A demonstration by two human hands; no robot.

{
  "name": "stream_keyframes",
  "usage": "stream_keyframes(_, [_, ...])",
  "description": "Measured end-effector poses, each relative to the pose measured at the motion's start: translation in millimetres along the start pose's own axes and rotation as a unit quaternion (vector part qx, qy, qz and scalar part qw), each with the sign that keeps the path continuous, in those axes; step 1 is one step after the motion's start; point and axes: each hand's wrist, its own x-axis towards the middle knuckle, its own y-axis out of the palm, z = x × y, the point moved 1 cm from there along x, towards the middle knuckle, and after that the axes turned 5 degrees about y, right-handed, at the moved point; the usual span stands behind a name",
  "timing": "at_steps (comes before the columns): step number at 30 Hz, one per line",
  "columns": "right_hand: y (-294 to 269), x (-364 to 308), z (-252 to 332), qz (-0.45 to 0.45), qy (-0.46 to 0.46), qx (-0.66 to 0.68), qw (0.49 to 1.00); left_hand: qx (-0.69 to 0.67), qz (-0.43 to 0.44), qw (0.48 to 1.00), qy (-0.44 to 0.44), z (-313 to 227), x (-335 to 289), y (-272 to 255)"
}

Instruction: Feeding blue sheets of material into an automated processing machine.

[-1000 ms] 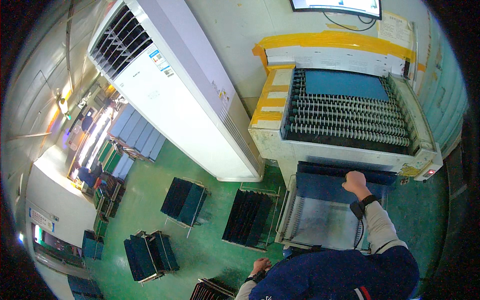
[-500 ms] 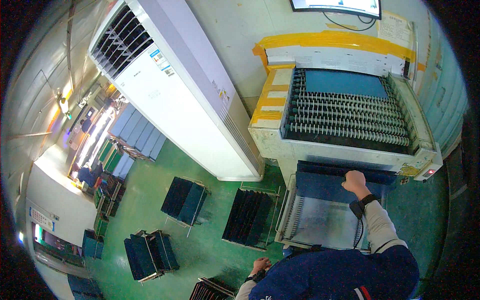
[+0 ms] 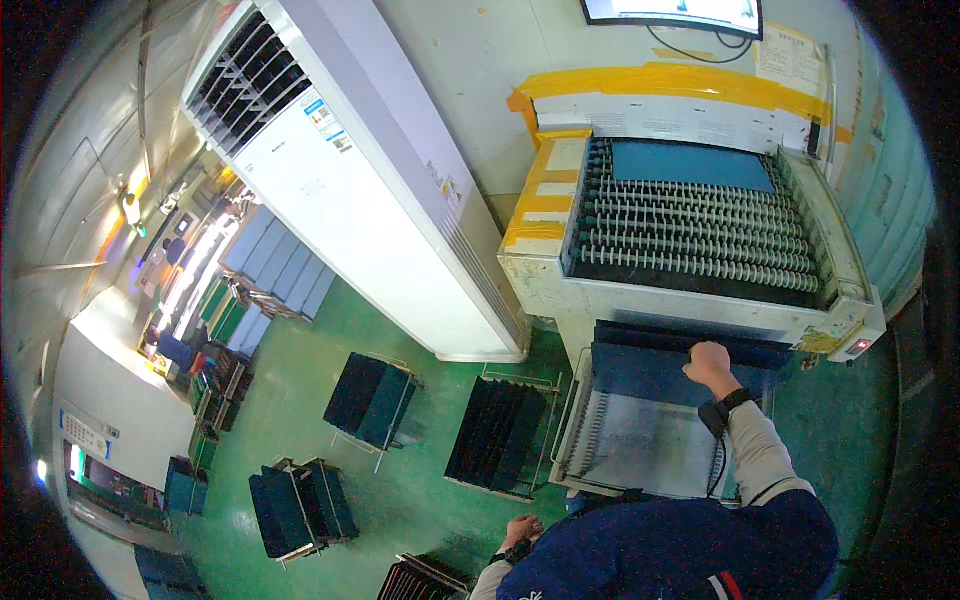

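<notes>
My right hand (image 3: pixel 709 366) is closed at the upper edge of a dark blue panel (image 3: pixel 640 372), pinching it from above. The panel leans in a rack (image 3: pixel 574 440) with toothed side rails and a pale bottom plate. Another dark panel (image 3: pixel 614 332) stands just behind it. My left hand (image 3: pixel 523 529) hangs low beside my body, fingers curled in, with nothing visible in them. The nearest thing to it is a rack of dark panels (image 3: pixel 495 437) on the floor.
In front stands a roller conveyor machine (image 3: pixel 700 235) with a blue sheet (image 3: pixel 690 165) on its far rollers. A tall white air conditioner (image 3: pixel 370 215) is to its left. More panel racks (image 3: pixel 368 400) stand on the green floor (image 3: pixel 400 510). A screen (image 3: pixel 675 12) hangs above.
</notes>
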Motion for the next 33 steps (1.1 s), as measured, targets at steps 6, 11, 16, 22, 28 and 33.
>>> stream_keyframes(6, [-1.1,-1.9,-0.1,-0.001,-0.002,0.005,1.0,0.03,-0.005,1.0,0.005,-0.2,-1.8,-2.2])
stream_keyframes(11, [-5.6,-6.0,2.0,-0.001,-0.001,0.01,1.0,0.072,-0.026,0.997,0.0,-2.9,-7.1,-0.5])
stream_keyframes(16, [-0.5,-4.4,0.9,-0.009,-0.002,0.004,1.0,0.074,-0.037,0.997,0.009,-0.2,-6.5,-0.2])
stream_keyframes(22, [1.1,-4.1,-1.0,-0.005,-0.004,0.008,1.0,0.062,-0.028,0.998,0.007,-1.1,-8.4,0.2])
stream_keyframes(28, [3.7,-2.9,-1.8,-0.01,0.001,0.015,1.0,0.047,-0.038,0.998,-0.001,-3.9,-11.0,3.3])
stream_keyframes(33, [4.6,-0.2,-1.5,-0.001,0.006,0.007,1.0,0.027,-0.036,0.999,-0.004,-6.4,-12.9,5.1])
